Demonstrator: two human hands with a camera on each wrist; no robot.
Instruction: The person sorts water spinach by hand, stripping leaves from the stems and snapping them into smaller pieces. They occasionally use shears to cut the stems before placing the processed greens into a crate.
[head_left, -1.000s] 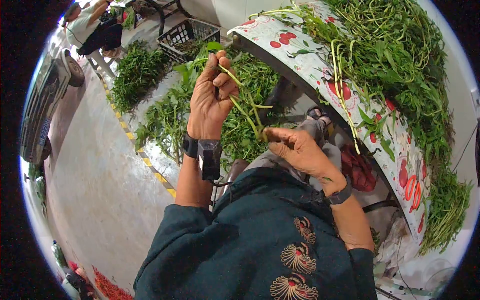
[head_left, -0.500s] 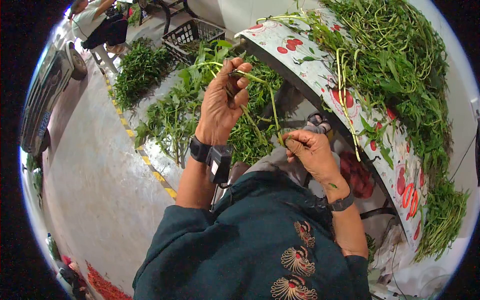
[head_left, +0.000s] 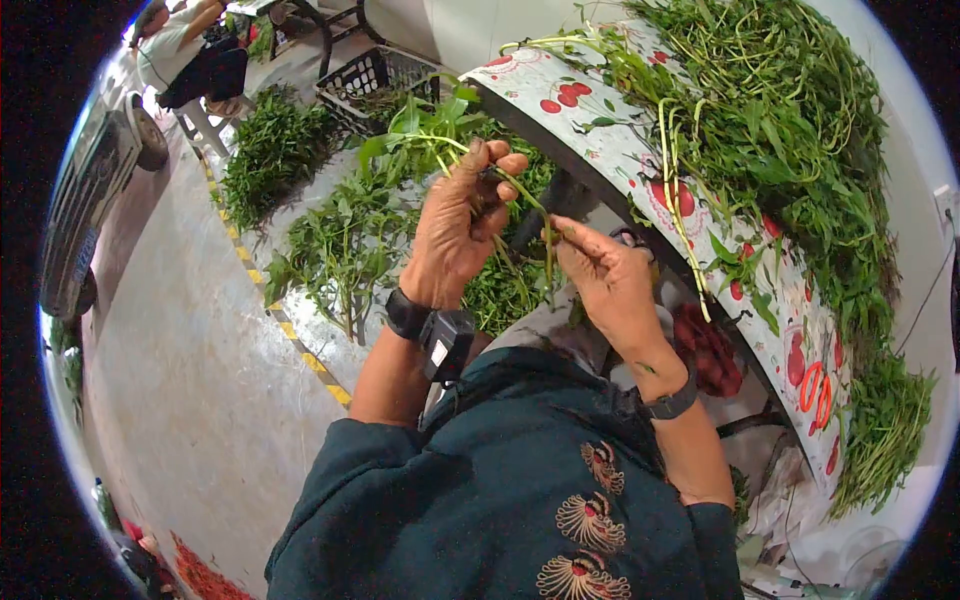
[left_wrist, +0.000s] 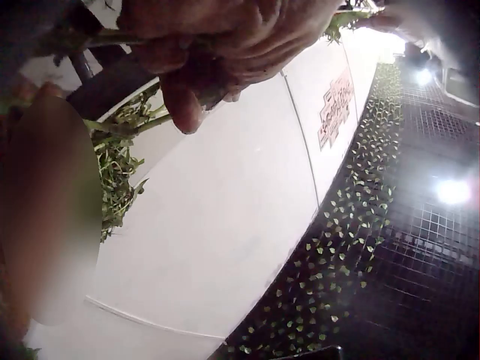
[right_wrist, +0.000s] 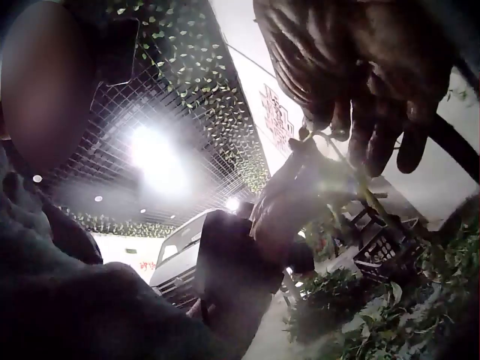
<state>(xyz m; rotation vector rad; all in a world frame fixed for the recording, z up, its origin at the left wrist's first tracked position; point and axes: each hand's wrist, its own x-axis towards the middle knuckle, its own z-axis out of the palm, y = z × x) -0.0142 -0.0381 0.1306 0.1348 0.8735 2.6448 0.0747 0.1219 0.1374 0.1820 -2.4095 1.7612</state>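
Note:
My left hand (head_left: 462,225) holds a bunch of leafy green stems (head_left: 524,190) between thumb and curled fingers, in front of my body. Leaves (head_left: 415,130) stick out beyond the thumb, away to the upper left. My right hand (head_left: 612,280) pinches the lower part of a stem with thumb and forefinger, close to the left hand. In the right wrist view the right hand (right_wrist: 360,71) is large and dark, with the left hand (right_wrist: 296,199) behind it. The left wrist view shows the left hand (left_wrist: 232,37) at the top, its palm side partly hidden.
To the right, a table with a cherry-print cover (head_left: 620,150) bears a large heap of greens (head_left: 790,130), loose pale stems (head_left: 680,220) and orange-handled scissors (head_left: 816,394). Piles of greens (head_left: 340,250) lie on the floor by a black crate (head_left: 375,80). A person (head_left: 190,50) sits farther back.
My right hand has risen along the stem toward the left hand. The left hand has shifted right and slightly down, and more leaves now show beyond its thumb.

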